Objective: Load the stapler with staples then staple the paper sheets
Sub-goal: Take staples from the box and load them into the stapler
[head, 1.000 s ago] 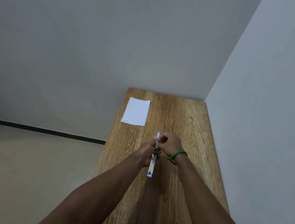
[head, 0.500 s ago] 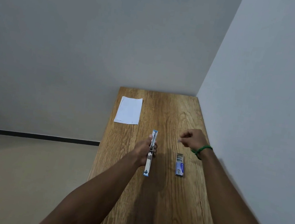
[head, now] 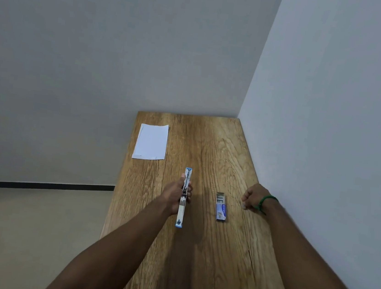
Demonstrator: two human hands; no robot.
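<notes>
So: left hand (head: 176, 195) wrapped around stapler (head: 184, 197), right hand (head: 253, 197) loosely curled with nothing in it.
Paper sheets (head: 151, 142) lie flat at the wooden table's (head: 194, 265) 11 o'clock; the stapler, opened out long, sits mid-table pointing to 12; staple box (head: 221, 206) at 3 o'clock of it, far end open, staple strips showing; right hand just beyond, green band (head: 266, 201) on wrist.

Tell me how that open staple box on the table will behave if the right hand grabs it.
The staple box looks like small thin card, so it is probably light and would crush under a hard pinch. Its far end is open with staples showing, so tilting that end down would likely spill them. Lying flat on the table, it shouldn't roll. The right hand hovers beside it, loosely curled.
</notes>
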